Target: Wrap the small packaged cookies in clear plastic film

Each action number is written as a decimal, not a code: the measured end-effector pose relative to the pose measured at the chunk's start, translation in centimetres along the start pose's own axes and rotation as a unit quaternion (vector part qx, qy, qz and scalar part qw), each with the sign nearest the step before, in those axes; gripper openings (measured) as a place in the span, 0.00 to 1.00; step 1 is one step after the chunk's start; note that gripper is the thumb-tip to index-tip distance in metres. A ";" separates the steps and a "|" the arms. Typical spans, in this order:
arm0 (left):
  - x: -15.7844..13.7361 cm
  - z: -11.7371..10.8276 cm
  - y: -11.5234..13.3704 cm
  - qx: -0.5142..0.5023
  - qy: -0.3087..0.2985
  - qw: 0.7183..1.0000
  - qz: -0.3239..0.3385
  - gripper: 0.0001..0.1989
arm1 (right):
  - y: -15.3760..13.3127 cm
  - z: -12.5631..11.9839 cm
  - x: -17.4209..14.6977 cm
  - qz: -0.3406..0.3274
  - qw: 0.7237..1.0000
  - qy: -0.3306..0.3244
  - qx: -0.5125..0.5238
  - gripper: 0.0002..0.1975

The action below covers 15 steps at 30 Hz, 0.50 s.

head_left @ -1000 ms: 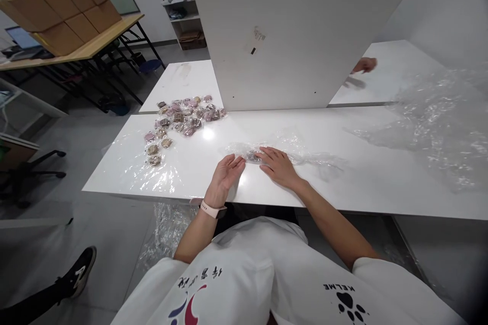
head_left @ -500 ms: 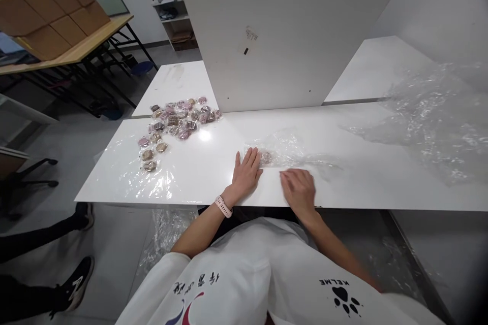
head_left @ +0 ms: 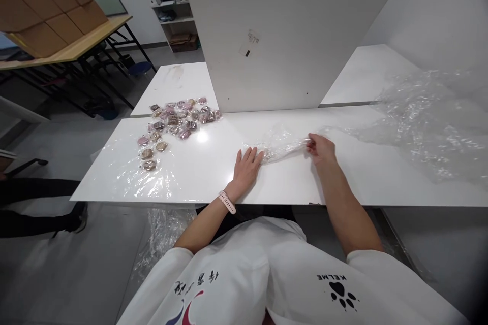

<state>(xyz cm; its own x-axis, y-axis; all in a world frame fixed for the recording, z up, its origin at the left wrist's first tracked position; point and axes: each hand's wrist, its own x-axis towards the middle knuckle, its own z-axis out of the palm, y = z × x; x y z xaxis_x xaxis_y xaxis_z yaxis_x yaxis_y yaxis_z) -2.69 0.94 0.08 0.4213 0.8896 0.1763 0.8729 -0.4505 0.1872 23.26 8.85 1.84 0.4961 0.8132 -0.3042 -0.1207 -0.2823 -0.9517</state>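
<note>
My left hand lies flat on the white table, its fingers stretched out at the left end of a clear plastic bag. A small reddish-brown item shows faintly inside the bag beside my fingertips, mostly hidden by glare and my hand. At the bag's right end, my right hand pinches the gathered plastic between thumb and fingers. The bag is drawn out between both hands, low over the table. Farther left lies a loose pile of small wrapped pieces, brown, tan and pinkish, each in clear film.
A big heap of crumpled clear plastic covers the table's right part. More plastic film lies at the left front edge. A tall white panel rises behind my hands. Someone's legs are at far left, near a desk with cardboard boxes.
My right hand has moved right and away from me and now grips the bag's end, stretching it. My left hand stays in place. The person at the left has stepped farther out of view.
</note>
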 end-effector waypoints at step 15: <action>0.8 0.2 0.0 0.050 0.028 0.997 0.060 0.24 | 5.9 1.9 -7.0 -0.384 0.877 -0.106 -0.267 0.25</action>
<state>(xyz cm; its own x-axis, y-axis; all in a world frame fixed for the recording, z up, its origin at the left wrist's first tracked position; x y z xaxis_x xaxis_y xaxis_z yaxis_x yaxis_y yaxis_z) -2.30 1.62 0.07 0.5119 0.8233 0.2451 0.8388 -0.5407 0.0645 17.46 2.46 -1.72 0.0769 0.9283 0.3639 0.6278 0.2384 -0.7410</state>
